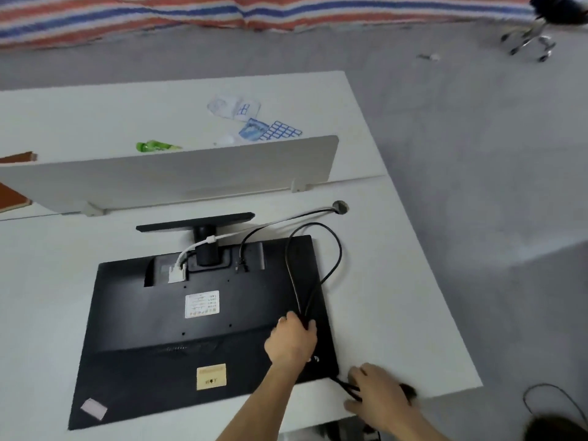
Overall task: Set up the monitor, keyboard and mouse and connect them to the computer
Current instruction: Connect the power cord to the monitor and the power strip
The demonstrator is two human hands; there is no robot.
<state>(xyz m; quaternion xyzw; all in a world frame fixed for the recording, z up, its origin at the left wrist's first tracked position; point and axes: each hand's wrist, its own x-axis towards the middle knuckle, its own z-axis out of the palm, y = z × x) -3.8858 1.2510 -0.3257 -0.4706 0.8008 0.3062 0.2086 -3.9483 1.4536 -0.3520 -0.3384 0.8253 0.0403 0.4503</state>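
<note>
The black monitor [159, 329] lies face down on the white desk [397, 313], with its stand base [195, 221] at the far end. A white cable [270, 222] runs from the desk's cable hole [340, 206] to a white connector [177, 275] in the monitor's back. A black cable [337, 246] is plugged in beside the stand and loops over the monitor's right side. My left hand [291, 342] grips this loop on the monitor's back. At the monitor's near right corner, my right hand [378, 399], blurred, holds the black cable strands. No keyboard or mouse shows.
A white divider panel [159, 173] stands across the desk behind the monitor. Beyond it lie a green wrapper [156, 146] and sticker sheets [270, 130]. A chair base [534, 39] is on the grey floor far right. A thin cable [553, 399] curls on the floor near the desk's corner.
</note>
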